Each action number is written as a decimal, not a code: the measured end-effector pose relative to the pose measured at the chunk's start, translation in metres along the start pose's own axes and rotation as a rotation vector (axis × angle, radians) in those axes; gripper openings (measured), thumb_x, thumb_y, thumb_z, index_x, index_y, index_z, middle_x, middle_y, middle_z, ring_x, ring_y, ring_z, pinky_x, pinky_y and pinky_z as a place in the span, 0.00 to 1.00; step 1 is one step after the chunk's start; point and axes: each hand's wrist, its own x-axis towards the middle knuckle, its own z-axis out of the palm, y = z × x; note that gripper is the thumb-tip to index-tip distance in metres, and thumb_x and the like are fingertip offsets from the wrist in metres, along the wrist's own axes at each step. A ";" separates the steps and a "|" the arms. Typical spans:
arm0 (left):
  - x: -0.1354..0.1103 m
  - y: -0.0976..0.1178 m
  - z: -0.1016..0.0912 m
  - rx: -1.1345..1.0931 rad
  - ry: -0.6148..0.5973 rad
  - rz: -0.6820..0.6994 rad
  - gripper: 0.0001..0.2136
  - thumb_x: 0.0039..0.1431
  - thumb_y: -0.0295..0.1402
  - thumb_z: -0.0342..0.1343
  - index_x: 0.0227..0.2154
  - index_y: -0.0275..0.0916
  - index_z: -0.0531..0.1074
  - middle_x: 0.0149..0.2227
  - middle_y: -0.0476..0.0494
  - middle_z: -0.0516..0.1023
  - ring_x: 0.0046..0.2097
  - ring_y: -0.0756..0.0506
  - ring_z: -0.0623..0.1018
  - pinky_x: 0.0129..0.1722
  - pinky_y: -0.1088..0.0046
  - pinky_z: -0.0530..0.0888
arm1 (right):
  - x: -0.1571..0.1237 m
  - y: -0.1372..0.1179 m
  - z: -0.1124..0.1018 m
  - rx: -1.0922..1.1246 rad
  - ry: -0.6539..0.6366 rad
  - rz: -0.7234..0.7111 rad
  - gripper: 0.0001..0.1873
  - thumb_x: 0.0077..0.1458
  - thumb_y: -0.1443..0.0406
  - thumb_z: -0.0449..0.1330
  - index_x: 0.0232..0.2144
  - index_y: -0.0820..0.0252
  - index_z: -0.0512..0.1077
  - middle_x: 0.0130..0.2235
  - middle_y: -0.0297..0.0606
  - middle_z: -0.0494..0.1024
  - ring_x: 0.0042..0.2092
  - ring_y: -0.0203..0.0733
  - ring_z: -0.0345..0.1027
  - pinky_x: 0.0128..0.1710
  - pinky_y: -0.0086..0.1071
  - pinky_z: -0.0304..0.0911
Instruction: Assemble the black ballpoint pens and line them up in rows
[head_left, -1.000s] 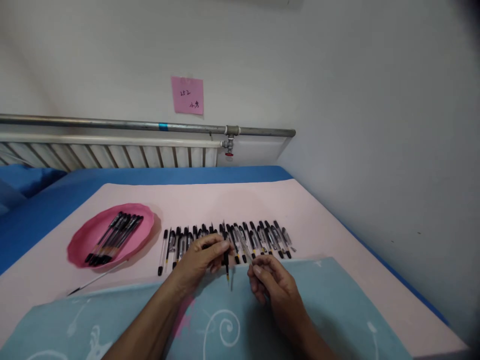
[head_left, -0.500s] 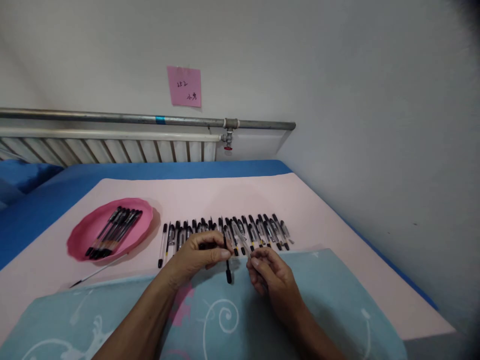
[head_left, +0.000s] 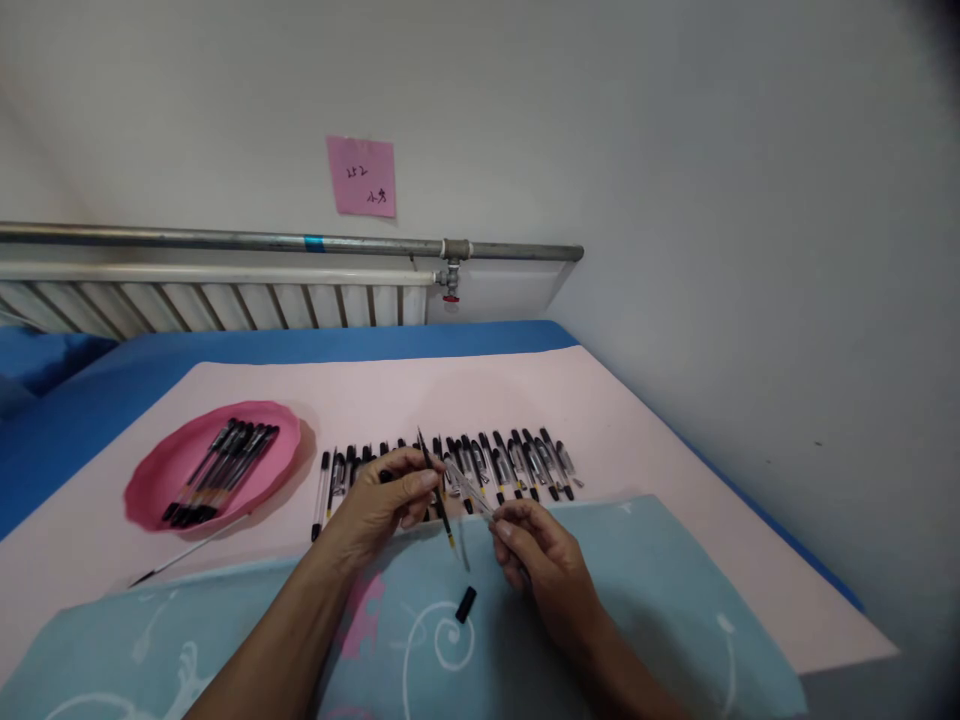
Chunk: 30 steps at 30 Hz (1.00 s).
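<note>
My left hand (head_left: 394,495) pinches a slim black pen refill (head_left: 444,515), tilted with its fine tip up and a yellowish band near its lower end. Something black, partly hidden, also shows at its curled fingers. In my right hand (head_left: 541,550), closed finger and thumb grip a clear pen barrel (head_left: 474,491) that points up and left toward the refill. Below both hands a loose black pen cap (head_left: 466,604) shows against the teal cloth (head_left: 600,620); whether it lies there or is falling I cannot tell. Behind them runs a row of pen parts (head_left: 517,465), partly covered by my left hand.
A pink plate (head_left: 289,420) on the left holds several assembled black pens (head_left: 225,470). Beside its front rim lies a thin white refill with a dark end (head_left: 191,551). A pale pink sheet (head_left: 375,385) covers the surface, with a radiator (head_left: 262,305) and wall behind.
The black cap at the refill's lower end has come off and dropped below it. My left hand has shifted slightly left and up, and the refill now tilts. The view has turned slightly.
</note>
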 end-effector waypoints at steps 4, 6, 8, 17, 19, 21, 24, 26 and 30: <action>0.002 0.003 0.000 -0.058 0.091 0.002 0.08 0.42 0.32 0.62 0.26 0.35 0.72 0.18 0.53 0.63 0.16 0.57 0.60 0.13 0.81 0.52 | -0.004 0.000 -0.004 -0.020 0.038 -0.011 0.07 0.49 0.62 0.56 0.29 0.61 0.65 0.20 0.27 0.62 0.19 0.28 0.52 0.18 0.24 0.48; 0.003 0.003 -0.001 -0.060 0.104 0.009 0.08 0.41 0.31 0.62 0.26 0.35 0.72 0.17 0.53 0.63 0.17 0.57 0.60 0.13 0.81 0.53 | -0.005 0.000 -0.006 -0.018 0.056 0.004 0.08 0.49 0.61 0.56 0.29 0.61 0.65 0.20 0.27 0.61 0.18 0.28 0.51 0.18 0.24 0.46; 0.003 0.002 -0.003 -0.049 0.087 -0.001 0.08 0.42 0.32 0.61 0.27 0.35 0.72 0.17 0.53 0.63 0.17 0.57 0.60 0.13 0.81 0.53 | -0.005 0.000 -0.007 -0.020 0.059 0.016 0.08 0.49 0.61 0.56 0.28 0.61 0.65 0.20 0.27 0.61 0.18 0.28 0.50 0.17 0.25 0.45; 0.005 -0.002 -0.007 0.018 0.061 -0.036 0.08 0.44 0.31 0.60 0.29 0.34 0.71 0.16 0.54 0.63 0.16 0.57 0.60 0.14 0.81 0.54 | -0.012 -0.002 -0.010 -0.107 0.077 -0.013 0.06 0.49 0.62 0.55 0.27 0.60 0.65 0.19 0.26 0.60 0.19 0.28 0.50 0.19 0.25 0.47; 0.004 -0.001 -0.007 0.039 0.020 -0.053 0.06 0.45 0.30 0.58 0.28 0.35 0.70 0.19 0.52 0.67 0.16 0.57 0.60 0.14 0.81 0.54 | -0.016 0.000 -0.016 -0.124 0.084 -0.006 0.07 0.49 0.61 0.55 0.27 0.60 0.65 0.18 0.26 0.60 0.19 0.28 0.50 0.19 0.25 0.48; 0.000 0.000 -0.005 0.078 -0.061 -0.075 0.04 0.47 0.29 0.55 0.28 0.36 0.68 0.22 0.50 0.70 0.16 0.58 0.59 0.15 0.80 0.53 | -0.020 0.003 -0.023 -0.113 0.108 0.000 0.08 0.49 0.60 0.56 0.28 0.60 0.66 0.19 0.26 0.60 0.20 0.29 0.51 0.20 0.25 0.49; -0.011 0.002 0.006 0.248 -0.258 -0.153 0.04 0.49 0.29 0.50 0.29 0.37 0.68 0.19 0.52 0.67 0.16 0.57 0.58 0.15 0.80 0.52 | -0.021 0.009 -0.034 -0.021 0.175 -0.008 0.08 0.50 0.61 0.56 0.29 0.60 0.66 0.21 0.28 0.62 0.22 0.29 0.53 0.21 0.24 0.51; -0.022 0.003 0.022 0.460 -0.449 -0.262 0.06 0.49 0.30 0.49 0.30 0.38 0.70 0.18 0.53 0.65 0.17 0.55 0.61 0.17 0.79 0.55 | -0.019 0.011 -0.039 0.087 0.217 -0.013 0.07 0.49 0.62 0.56 0.29 0.60 0.65 0.22 0.28 0.63 0.22 0.28 0.54 0.20 0.23 0.50; -0.046 -0.005 0.065 1.004 -0.620 -0.252 0.06 0.46 0.34 0.52 0.23 0.38 0.70 0.21 0.47 0.69 0.23 0.48 0.68 0.22 0.74 0.60 | -0.015 0.012 -0.042 0.284 0.249 -0.018 0.07 0.46 0.63 0.58 0.27 0.60 0.65 0.22 0.28 0.63 0.20 0.27 0.53 0.17 0.22 0.47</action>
